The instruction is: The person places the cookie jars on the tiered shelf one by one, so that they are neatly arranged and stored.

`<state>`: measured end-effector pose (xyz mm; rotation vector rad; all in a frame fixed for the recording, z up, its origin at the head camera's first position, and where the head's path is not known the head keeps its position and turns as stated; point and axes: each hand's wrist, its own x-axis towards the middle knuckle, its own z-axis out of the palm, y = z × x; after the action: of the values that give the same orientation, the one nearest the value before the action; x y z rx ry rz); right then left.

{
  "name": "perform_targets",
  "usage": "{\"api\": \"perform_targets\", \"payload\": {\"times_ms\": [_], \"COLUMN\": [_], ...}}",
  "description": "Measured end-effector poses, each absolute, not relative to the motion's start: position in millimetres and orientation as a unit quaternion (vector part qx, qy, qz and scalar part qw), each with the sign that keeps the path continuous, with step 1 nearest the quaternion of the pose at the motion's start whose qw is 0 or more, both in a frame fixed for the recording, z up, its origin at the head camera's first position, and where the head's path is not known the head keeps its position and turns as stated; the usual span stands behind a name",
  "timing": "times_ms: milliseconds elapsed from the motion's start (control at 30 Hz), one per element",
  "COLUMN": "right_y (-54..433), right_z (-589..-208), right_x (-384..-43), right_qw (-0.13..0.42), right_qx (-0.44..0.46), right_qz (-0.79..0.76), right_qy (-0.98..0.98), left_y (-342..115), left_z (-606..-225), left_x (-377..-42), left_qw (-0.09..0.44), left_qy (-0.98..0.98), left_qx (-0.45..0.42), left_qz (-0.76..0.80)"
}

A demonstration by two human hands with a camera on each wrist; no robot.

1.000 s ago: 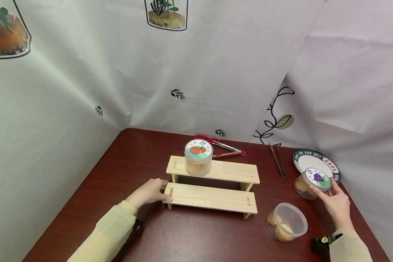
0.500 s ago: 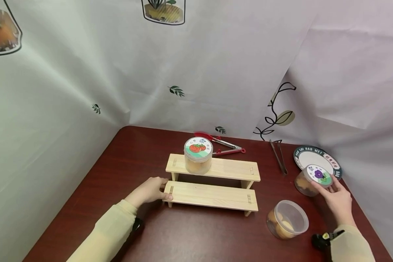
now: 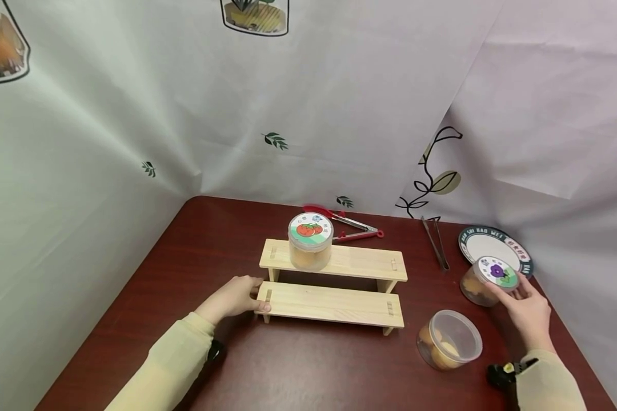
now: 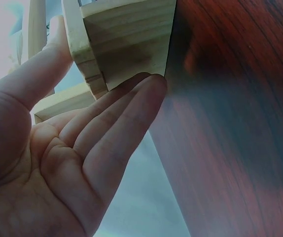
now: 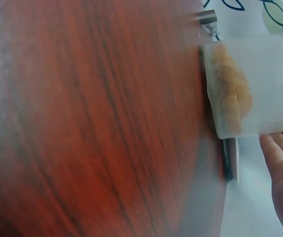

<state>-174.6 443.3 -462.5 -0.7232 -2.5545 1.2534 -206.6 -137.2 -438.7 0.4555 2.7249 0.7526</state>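
My left hand [image 3: 235,298] grips the left end of the lower step of a light wooden two-step shelf [image 3: 334,302]. The thumb lies on top; in the left wrist view the fingers [image 4: 126,118] reach under the board. At the right, my right hand [image 3: 527,311] holds a clear plastic jar [image 3: 475,288] by its upper part. The jar's lid [image 3: 497,272] carries a purple flower picture, and brown food [image 5: 235,89] lies at its bottom. In the right wrist view several fingers [image 5: 274,150] touch the jar's side; the thumb is mostly out of frame.
A jar with a tomato lid [image 3: 311,240] stands on the upper step. An uncovered jar [image 3: 449,339] of round biscuits stands near my right forearm. Behind lie red-handled tongs [image 3: 355,228], metal tongs [image 3: 436,242] and a plate [image 3: 493,242] with a dark lettered rim.
The head view has tilted slightly, so everything sits a little higher in it. Both hands keep their places on the shelf and the jar.
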Motion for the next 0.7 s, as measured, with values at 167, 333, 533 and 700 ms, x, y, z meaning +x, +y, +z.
{"api": "perform_targets", "payload": {"times_ms": [167, 333, 533, 700], "right_y": [442.5, 440.4, 437.5, 435.7], "right_z": [-460.4, -453.7, -447.4, -441.9], "right_x": [-172.1, -169.8, -167.0, -163.4], "right_qw": [0.105, 0.109, 0.111, 0.122], "right_qx": [-0.250, -0.251, -0.238, -0.218], "right_qz": [0.431, 0.441, 0.445, 0.450], "right_qy": [-0.861, -0.855, -0.856, -0.857], "left_y": [-136.9, -138.0, -138.7, -138.7], "left_z": [-438.8, -437.7, -438.0, -438.8], "left_x": [-206.6, -205.3, -204.7, -205.4], "left_qw": [0.139, 0.139, 0.139, 0.139], "left_qy": [0.942, 0.942, 0.940, 0.939], "left_qx": [0.157, 0.162, 0.163, 0.155], "left_qz": [0.260, 0.260, 0.266, 0.275]}}
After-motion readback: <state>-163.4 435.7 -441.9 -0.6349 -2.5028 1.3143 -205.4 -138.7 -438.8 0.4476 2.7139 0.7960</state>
